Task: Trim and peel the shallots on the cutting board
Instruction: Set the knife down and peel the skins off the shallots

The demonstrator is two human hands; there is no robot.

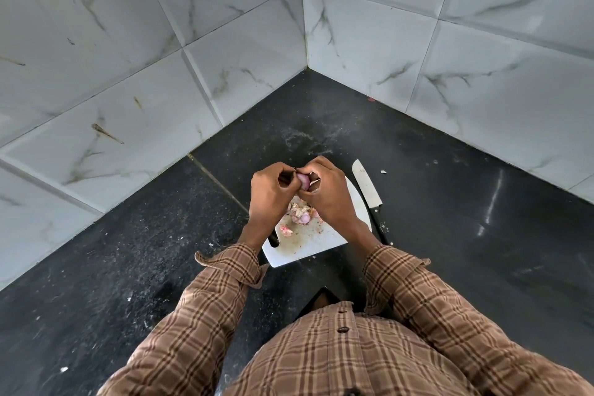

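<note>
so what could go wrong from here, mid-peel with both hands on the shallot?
1. The steel knife lies blade bare beside the white cutting board, close to the right hand; a blind reach could meet the edge.
2. Both hands, left hand too, pinch the small pink shallot in the air; it may slip onto the black counter.
3. The peel pile may hide remaining shallots.

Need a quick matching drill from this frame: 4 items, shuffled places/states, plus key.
Items:
1. shallot
2. knife
3. peel scraps
4. cutting board

Places/states:
A. piled on the board under the hands
B. white, flat on the dark counter
C. lying right of the board
D. held up between left hand and right hand

Pairs: 1-D, 2-C, 3-A, 4-B
</note>
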